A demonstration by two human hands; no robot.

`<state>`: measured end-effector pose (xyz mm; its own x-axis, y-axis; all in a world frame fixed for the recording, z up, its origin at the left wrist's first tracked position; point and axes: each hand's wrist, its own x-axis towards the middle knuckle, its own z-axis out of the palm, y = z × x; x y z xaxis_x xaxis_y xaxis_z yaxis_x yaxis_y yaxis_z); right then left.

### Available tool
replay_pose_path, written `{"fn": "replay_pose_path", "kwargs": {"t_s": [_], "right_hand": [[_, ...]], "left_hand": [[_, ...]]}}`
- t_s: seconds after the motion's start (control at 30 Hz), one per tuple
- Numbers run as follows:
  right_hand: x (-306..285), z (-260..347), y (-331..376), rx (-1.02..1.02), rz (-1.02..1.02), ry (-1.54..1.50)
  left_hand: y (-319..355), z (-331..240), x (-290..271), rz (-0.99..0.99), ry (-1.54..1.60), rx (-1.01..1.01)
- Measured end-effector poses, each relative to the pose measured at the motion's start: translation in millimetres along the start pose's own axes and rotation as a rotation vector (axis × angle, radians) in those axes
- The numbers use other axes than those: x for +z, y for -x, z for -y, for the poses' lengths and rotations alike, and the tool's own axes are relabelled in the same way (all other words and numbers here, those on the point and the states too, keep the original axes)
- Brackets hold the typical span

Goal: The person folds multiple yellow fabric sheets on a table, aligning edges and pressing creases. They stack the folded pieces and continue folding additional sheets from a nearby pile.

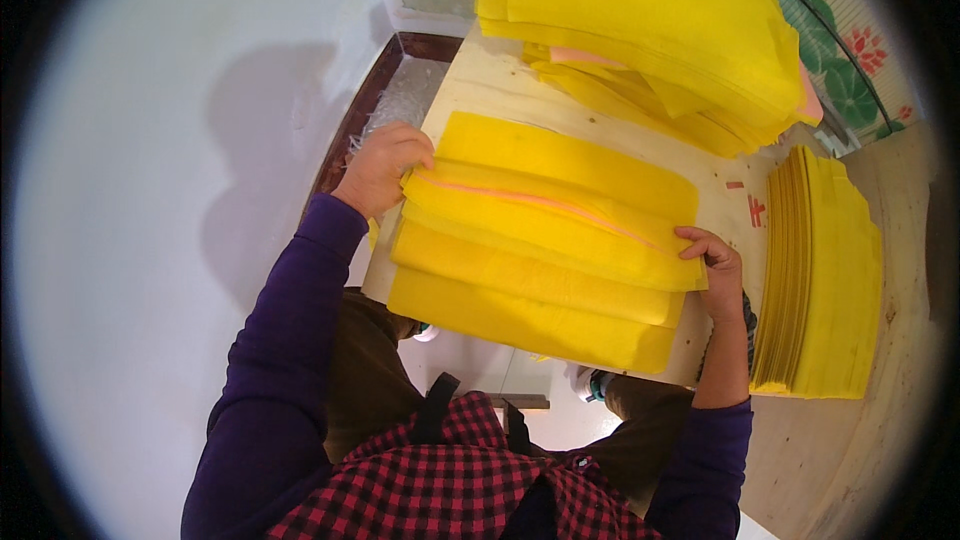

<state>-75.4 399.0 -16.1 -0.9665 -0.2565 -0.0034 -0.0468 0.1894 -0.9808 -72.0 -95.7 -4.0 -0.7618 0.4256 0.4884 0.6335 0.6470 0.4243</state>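
Overlapping yellow cloth-like or paper sheets point(540, 280) lie in stepped layers on a pale wooden board in front of me. A thin pink strip point(530, 201) shows along a fold across the upper layers. My left hand point(388, 168) is closed on the left end of the folded yellow sheet, its thumb out of sight. At the opposite end, my right hand point(714, 258) pinches the same sheet's edge with bent fingers. The sheet spans between both hands, resting over the layers beneath.
A thick pile of yellow sheets point(640, 20), with pink ones between, bulges over the board's far side. Another neat yellow stack point(815, 280) stands at the right. Red marks point(755, 210) are on the wood point(480, 70). A white wall point(130, 240) borders the left.
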Motion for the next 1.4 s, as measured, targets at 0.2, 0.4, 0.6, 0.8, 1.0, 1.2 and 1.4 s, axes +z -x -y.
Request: {"fn": "replay_pose_path", "kwargs": {"t_s": [0.2, 0.4, 0.6, 0.8, 1.0, 1.2, 1.4], "right_hand": [[4.3, 1.0, 1.9, 0.019, -0.017, 0.016], [6.0, -1.6, 4.9, -0.003, -0.037, 0.074], [5.6, -4.9, 2.9, -0.045, -0.006, 0.055], [2.4, -4.8, 5.9, -0.055, 0.031, 0.094], [2.6, -2.6, 10.2, -0.037, -0.005, 0.052], [-10.5, 15.4, 18.9, 0.107, -0.127, 0.159], [18.1, 13.3, 28.1, 0.073, -0.290, -0.279]], "left_hand": [[3.1, 1.5, -3.9, 0.056, 0.014, -0.039], [-4.2, -7.4, -24.4, -0.060, -0.052, -0.241], [-40.9, -62.9, 14.6, -0.001, -0.077, -0.155], [-48.3, -105.5, 59.5, 0.296, -0.202, -0.181], [-37.7, -110.3, 70.1, 0.407, -0.237, -0.224], [-32.8, -108.6, 74.3, 0.404, -0.268, -0.207], [-33.1, -109.0, 75.0, 0.399, -0.284, -0.211]]}}
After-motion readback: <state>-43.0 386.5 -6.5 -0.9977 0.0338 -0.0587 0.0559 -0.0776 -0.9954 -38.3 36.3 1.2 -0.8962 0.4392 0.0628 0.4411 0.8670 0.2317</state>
